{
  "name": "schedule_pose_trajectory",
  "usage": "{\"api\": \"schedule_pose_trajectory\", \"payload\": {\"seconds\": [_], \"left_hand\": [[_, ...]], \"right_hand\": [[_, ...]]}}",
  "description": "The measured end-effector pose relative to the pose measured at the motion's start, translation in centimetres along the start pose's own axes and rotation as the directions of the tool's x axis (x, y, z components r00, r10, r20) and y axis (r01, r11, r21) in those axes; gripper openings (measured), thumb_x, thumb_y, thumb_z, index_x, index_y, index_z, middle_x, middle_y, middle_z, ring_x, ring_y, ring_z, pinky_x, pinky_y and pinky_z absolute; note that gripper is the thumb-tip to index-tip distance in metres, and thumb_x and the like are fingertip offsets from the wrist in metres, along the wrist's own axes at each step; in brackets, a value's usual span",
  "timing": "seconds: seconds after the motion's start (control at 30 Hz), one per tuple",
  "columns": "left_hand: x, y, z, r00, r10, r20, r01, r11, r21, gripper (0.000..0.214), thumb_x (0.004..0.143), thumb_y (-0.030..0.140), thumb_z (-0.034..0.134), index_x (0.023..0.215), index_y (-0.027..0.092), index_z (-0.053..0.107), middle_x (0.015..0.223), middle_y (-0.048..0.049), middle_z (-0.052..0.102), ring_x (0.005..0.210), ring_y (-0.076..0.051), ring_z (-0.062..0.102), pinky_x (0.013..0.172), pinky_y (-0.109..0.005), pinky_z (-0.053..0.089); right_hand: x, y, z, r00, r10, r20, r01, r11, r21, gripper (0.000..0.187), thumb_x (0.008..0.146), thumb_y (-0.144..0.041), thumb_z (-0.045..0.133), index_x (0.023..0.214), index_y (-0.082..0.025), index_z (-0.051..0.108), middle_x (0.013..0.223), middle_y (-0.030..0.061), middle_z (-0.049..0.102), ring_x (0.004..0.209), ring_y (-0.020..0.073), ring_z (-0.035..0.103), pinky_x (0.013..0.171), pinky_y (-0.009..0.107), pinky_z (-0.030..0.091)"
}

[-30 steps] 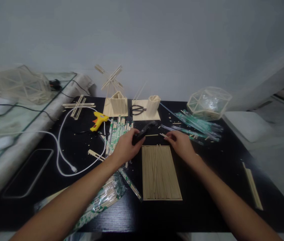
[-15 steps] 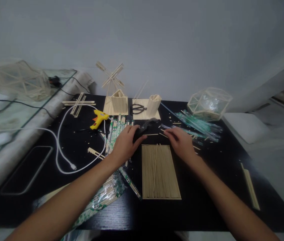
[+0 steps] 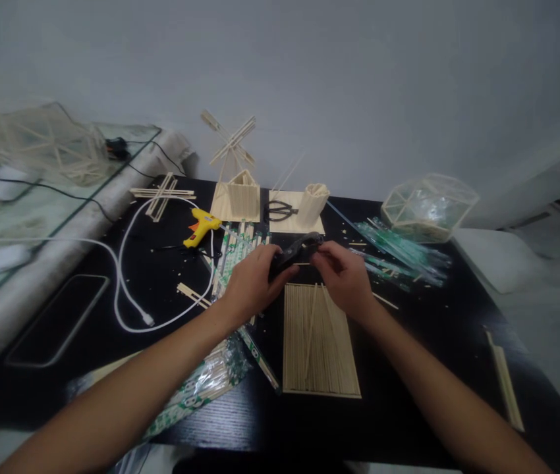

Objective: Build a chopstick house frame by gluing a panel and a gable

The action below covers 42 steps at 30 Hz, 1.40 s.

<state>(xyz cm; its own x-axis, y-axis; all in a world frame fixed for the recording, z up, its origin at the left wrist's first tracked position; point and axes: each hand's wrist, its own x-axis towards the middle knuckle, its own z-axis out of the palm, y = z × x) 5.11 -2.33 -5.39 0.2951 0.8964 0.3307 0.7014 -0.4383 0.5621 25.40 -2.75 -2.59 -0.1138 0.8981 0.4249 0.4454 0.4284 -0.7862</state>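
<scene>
My left hand (image 3: 249,283) is closed around a black hand tool (image 3: 294,251), probably cutters, held just above the black table (image 3: 438,329). My right hand (image 3: 342,275) has its fingers pinched at the tool's front end; what they hold is too small to make out. Right below both hands lies a flat mat of thin wooden sticks (image 3: 319,342) with a loose stick across it. Green-printed chopstick wrappers (image 3: 233,253) lie left of the tool.
A yellow glue gun (image 3: 201,226), white cable (image 3: 126,289), scissors (image 3: 280,210), a small stick house (image 3: 238,197), a stick cup (image 3: 313,203) and a windmill (image 3: 230,141) stand at the back. A geodesic stick frame (image 3: 425,205) sits right. A phone (image 3: 57,319) lies left.
My right hand has moved left from the table to the tool's tip. My left hand has lifted the tool slightly. The view has shifted a little.
</scene>
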Motion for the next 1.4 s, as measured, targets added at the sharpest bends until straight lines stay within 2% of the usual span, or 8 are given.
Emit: {"api": "schedule_pose_trajectory", "payload": {"seconds": [0.13, 0.3, 0.47, 0.67, 0.8, 1.0, 1.23, 1.4], "left_hand": [[-0.1, 0.2, 0.0, 0.999, -0.027, 0.02, 0.028, 0.999, -0.038, 0.032, 0.101, 0.05, 0.056, 0.112, 0.02, 0.058, 0.104, -0.0089, 0.067, 0.093, -0.025, 0.065, 0.08, -0.037, 0.05], [-0.1, 0.1, 0.0, 0.999, -0.035, 0.031, 0.036, 0.998, -0.046, 0.032, 0.101, 0.049, 0.055, 0.114, 0.02, 0.057, 0.104, -0.0089, 0.067, 0.093, -0.025, 0.064, 0.08, -0.037, 0.05], [-0.1, 0.1, -0.2, 1.0, -0.024, 0.02, 0.025, 0.998, -0.049, 0.03, 0.101, 0.048, 0.054, 0.114, 0.021, 0.057, 0.104, -0.0089, 0.067, 0.094, -0.025, 0.064, 0.081, -0.038, 0.05], [-0.1, 0.1, -0.2, 1.0, -0.001, 0.001, 0.001, 1.0, -0.027, 0.03, 0.102, 0.048, 0.054, 0.115, 0.021, 0.057, 0.107, -0.0091, 0.067, 0.098, -0.025, 0.063, 0.084, -0.038, 0.05], [-0.1, 0.2, -0.3, 1.0, 0.014, 0.008, -0.014, 1.0, 0.02, 0.037, 0.104, 0.054, 0.047, 0.113, 0.02, 0.058, 0.107, -0.0104, 0.066, 0.099, -0.026, 0.063, 0.084, -0.038, 0.05], [0.0, 0.6, -0.6, 0.996, -0.068, 0.051, 0.061, 0.991, 0.12, 0.045, 0.109, 0.055, 0.031, 0.105, 0.021, 0.06, 0.099, -0.0084, 0.067, 0.091, -0.025, 0.064, 0.073, -0.035, 0.045], [0.5, 0.6, -0.5, 0.989, -0.105, 0.103, 0.084, 0.977, 0.193, 0.054, 0.108, 0.059, 0.028, 0.092, 0.019, 0.061, 0.084, -0.0097, 0.066, 0.079, -0.026, 0.064, 0.067, -0.035, 0.04], [0.6, 0.6, -0.7, 0.98, -0.164, 0.116, 0.134, 0.964, 0.23, 0.059, 0.107, 0.064, 0.028, 0.086, 0.019, 0.061, 0.076, -0.0097, 0.066, 0.072, -0.026, 0.064, 0.063, -0.034, 0.034]], "right_hand": [[-0.1, 0.0, -0.1, 1.0, 0.006, 0.015, -0.006, 1.0, 0.01, 0.015, 0.097, -0.029, 0.059, 0.087, -0.022, 0.066, 0.071, -0.0011, 0.066, 0.059, 0.0131, 0.056, 0.056, 0.025, 0.042], [-0.3, 0.4, 0.2, 1.0, -0.001, -0.001, 0.001, 0.999, 0.051, 0.014, 0.097, -0.031, 0.059, 0.091, -0.022, 0.068, 0.079, 0.0013, 0.07, 0.067, 0.0159, 0.063, 0.062, 0.028, 0.048], [-0.3, 0.5, 0.3, 0.999, -0.035, -0.021, 0.036, 0.997, 0.065, 0.012, 0.097, -0.029, 0.062, 0.092, -0.021, 0.069, 0.083, 0.0027, 0.074, 0.069, 0.016, 0.064, 0.063, 0.029, 0.049], [-0.3, 0.4, 0.2, 1.0, -0.019, -0.015, 0.019, 0.998, 0.053, 0.014, 0.098, -0.03, 0.061, 0.093, -0.021, 0.07, 0.085, 0.0032, 0.075, 0.07, 0.0162, 0.066, 0.065, 0.03, 0.05], [-0.3, 0.4, 0.3, 1.0, -0.007, -0.018, 0.008, 0.998, 0.059, 0.013, 0.097, -0.029, 0.062, 0.094, -0.021, 0.071, 0.085, 0.0026, 0.075, 0.07, 0.0164, 0.067, 0.066, 0.029, 0.051], [-0.4, 0.5, 0.6, 0.998, 0.061, -0.024, -0.06, 0.996, 0.068, 0.018, 0.097, -0.038, 0.064, 0.092, -0.022, 0.071, 0.08, 0.0021, 0.074, 0.067, 0.0169, 0.067, 0.063, 0.029, 0.052], [-0.3, 1.1, 1.0, 0.992, 0.127, -0.002, -0.124, 0.976, 0.181, 0.022, 0.095, -0.043, 0.068, 0.092, -0.021, 0.073, 0.086, 0.0038, 0.077, 0.077, 0.019, 0.073, 0.07, 0.031, 0.059], [-0.3, 1.3, 1.1, 0.987, 0.157, 0.021, -0.158, 0.968, 0.194, 0.019, 0.094, -0.038, 0.068, 0.089, -0.02, 0.072, 0.081, 0.0027, 0.075, 0.069, 0.0161, 0.069, 0.064, 0.029, 0.057]]}}
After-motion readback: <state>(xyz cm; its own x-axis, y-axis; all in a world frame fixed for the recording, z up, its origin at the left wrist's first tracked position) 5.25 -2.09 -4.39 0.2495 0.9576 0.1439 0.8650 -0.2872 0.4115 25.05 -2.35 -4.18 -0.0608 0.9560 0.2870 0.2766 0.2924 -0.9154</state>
